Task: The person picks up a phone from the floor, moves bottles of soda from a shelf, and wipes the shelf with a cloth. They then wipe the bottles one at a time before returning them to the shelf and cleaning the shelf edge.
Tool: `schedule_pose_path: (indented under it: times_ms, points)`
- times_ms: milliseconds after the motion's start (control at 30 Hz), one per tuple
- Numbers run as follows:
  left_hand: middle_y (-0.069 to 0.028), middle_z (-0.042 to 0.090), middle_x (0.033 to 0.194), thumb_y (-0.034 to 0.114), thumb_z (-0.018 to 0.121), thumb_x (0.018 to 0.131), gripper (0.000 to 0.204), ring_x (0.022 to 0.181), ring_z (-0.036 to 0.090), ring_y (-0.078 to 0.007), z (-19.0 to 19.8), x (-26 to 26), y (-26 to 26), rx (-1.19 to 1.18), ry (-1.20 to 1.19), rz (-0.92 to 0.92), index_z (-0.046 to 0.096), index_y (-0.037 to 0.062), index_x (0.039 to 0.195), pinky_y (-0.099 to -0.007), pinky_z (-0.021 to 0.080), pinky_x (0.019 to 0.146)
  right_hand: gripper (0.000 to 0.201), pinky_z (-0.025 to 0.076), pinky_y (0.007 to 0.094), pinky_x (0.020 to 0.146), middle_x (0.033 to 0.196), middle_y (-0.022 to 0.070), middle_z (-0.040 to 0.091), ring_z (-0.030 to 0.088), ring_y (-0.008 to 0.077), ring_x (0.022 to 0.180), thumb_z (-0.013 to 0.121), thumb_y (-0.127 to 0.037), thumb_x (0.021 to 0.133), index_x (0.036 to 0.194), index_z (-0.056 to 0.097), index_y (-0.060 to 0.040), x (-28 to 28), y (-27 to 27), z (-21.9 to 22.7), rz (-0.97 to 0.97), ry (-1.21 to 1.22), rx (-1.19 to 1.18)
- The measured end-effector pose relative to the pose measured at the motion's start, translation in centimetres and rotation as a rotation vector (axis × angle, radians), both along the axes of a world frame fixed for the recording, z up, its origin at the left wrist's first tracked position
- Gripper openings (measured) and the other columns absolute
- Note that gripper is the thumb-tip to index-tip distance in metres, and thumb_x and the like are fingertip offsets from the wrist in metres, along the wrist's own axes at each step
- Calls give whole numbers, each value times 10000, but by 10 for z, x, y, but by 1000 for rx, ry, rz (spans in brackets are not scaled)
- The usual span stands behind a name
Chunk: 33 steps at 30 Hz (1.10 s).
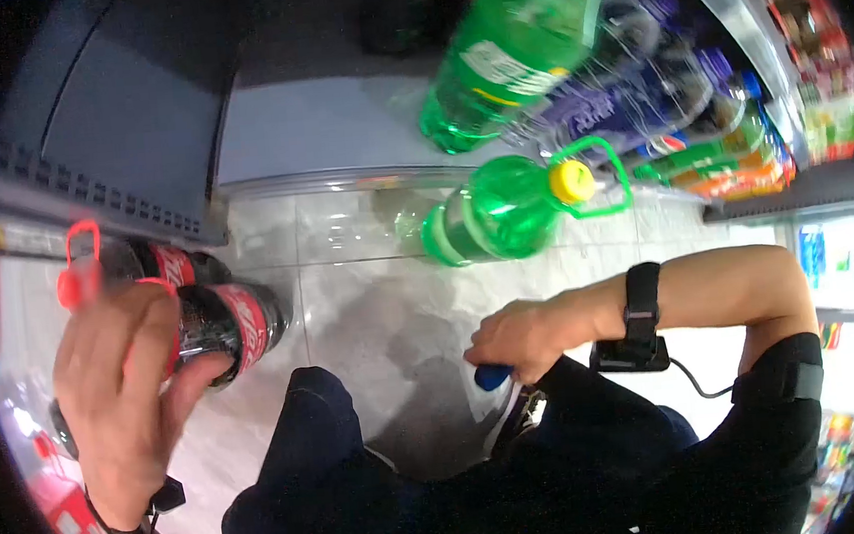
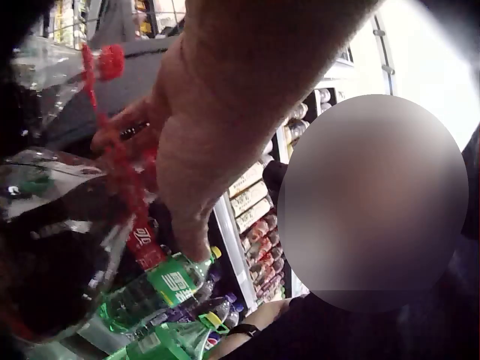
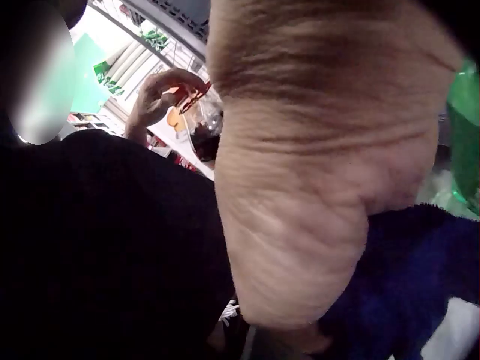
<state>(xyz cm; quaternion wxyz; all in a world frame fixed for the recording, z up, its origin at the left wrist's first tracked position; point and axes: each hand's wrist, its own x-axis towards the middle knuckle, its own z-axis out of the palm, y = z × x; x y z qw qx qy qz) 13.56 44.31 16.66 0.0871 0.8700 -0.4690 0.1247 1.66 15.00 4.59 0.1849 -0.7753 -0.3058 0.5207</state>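
the dark bottle [image 1: 209, 322] wears a red label [image 1: 248, 329] (white-lettered).

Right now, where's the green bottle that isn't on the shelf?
In the head view, the green bottle is just right of centre, on the tiled floor in front of the shelf, beyond your right hand.

Passable across the floor tiles [image 1: 350, 303], between the front cola bottle [image 1: 247, 326] in the left hand [image 1: 115, 382] and the small green bottle [image 1: 503, 211]. Passable too over the left stretch of the cooler shelf [image 1: 316, 125], as far as the large green bottle [image 1: 521, 64]. Blocked beyond by purple-labelled bottles [image 1: 591, 114]. Hemmed in leftward by the rear cola bottle [image 1: 174, 262], nearer the body by a knee [image 1: 306, 412]. Probably tight beneath the right hand [image 1: 525, 340], under poor view.
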Motion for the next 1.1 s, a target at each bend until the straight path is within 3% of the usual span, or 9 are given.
schedule_pose_path:
  times_ms: [100, 200, 400, 500, 600, 733, 900, 1067, 1100]
  points:
    - [-116, 556, 870, 179, 685, 630, 343, 779, 551, -305, 24, -6, -64, 73, 200, -407, 554, 6, 895, -363, 434, 661, 399, 438, 427, 773, 917, 153, 554, 526, 351, 913, 623, -139, 618, 987, 513, -33, -21, -43, -14, -93, -64, -59]
    - [-130, 532, 909, 165, 685, 647, 392, 793, 546, -303, 19, -9, -128, 84, 412, -578, 525, -4, 962, -362, 440, 672, 373, 440, 426, 746, 906, 157, 554, 539, 356, 874, 627, -152, 635, 972, 511, -44, -38, -86, 6, -243, -38, -110]
    - [-154, 475, 1009, 182, 702, 646, 532, 816, 529, -329, 6, -21, -212, 59, 356, -565, 473, 24, 1100, -377, 449, 703, 465, 453, 415, 729, 861, 225, 580, 561, 373, 868, 634, -205, 650, 1014, 472, 36, -91, -192, 40, -440, -40, -245]
    - [-147, 480, 956, 194, 702, 648, 508, 780, 528, -317, 3, -28, -230, 232, 331, -499, 486, 36, 1080, -379, 451, 680, 419, 449, 411, 740, 881, 244, 575, 559, 375, 888, 643, -199, 664, 968, 466, 28, -115, -214, 22, -1027, -252, -368]
    - [-117, 468, 846, 214, 700, 642, 450, 740, 527, -288, -8, -28, -240, 231, 106, -495, 506, 84, 1027, -371, 450, 614, 417, 434, 391, 708, 821, 217, 547, 552, 360, 789, 638, -175, 695, 979, 397, 13, -107, -222, -34, -1687, -564, -165]
    - [-114, 468, 825, 233, 702, 631, 443, 717, 526, -288, -18, -27, -254, 254, 54, -506, 511, 61, 992, -368, 443, 601, 392, 350, 400, 815, 942, 220, 422, 435, 354, 890, 572, -105, 728, 1015, 344, 34, -46, -223, -144, -2136, -1094, 307]
    - [-139, 484, 846, 324, 659, 660, 478, 680, 524, -320, -29, -20, -256, 320, 158, -415, 503, -6, 969, -391, 423, 584, 419, 277, 421, 871, 987, 227, 361, 355, 363, 955, 519, -19, 676, 1043, 335, 71, 8, -152, -157, -2245, -1451, 42]
    - [-149, 494, 802, 196, 619, 706, 337, 641, 525, -327, -35, -20, -258, 320, 92, -318, 510, -13, 945, -400, 410, 564, 448, 277, 408, 884, 965, 236, 338, 342, 380, 942, 495, 63, 652, 1064, 321, 83, 4, -122, -158, -2053, -1161, 498]
    - [-149, 494, 802, 196, 619, 706, 337, 641, 525, -327, -35, -21, -258, 328, 92, -310, 510, -13, 945, -400, 410, 564, 448, 311, 375, 867, 970, 203, 360, 378, 315, 948, 543, 27, 678, 1072, 332, 63, 3, -124, -162, -2064, -1159, 512]
